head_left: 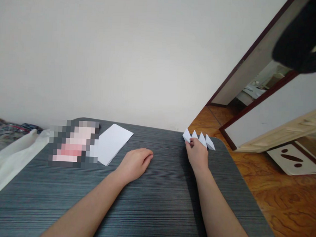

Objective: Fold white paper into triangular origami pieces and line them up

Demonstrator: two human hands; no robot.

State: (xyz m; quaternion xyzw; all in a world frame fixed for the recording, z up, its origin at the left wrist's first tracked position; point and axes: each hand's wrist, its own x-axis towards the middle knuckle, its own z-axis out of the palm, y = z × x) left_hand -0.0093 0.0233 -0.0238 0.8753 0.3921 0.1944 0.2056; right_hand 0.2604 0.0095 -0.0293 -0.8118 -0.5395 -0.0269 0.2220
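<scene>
On the dark table (pixel 148 210), my right hand (pixel 198 154) is at the far right corner, thumb and fingers closed on the lower edge of a pointed piece of folded white paper (pixel 186 135). Beside it, several similar folded papers (pixel 210 142) stand in a row with their tips up, partly behind my knuckles. My left hand (pixel 136 163) rests on the tabletop near the middle, fingers curled in and nothing visible in them. Just left of that hand lies a small stack of white paper sheets (pixel 114 142).
A blurred-out pink and red rectangular item (pixel 73 142) lies at the table's left side. White cloth (pixel 21 150) is piled beyond the left edge. A pale wall (pixel 150 61) rises behind the table. To the right are a wooden floor (pixel 281 199) and a white cabinet drawer (pixel 291 157).
</scene>
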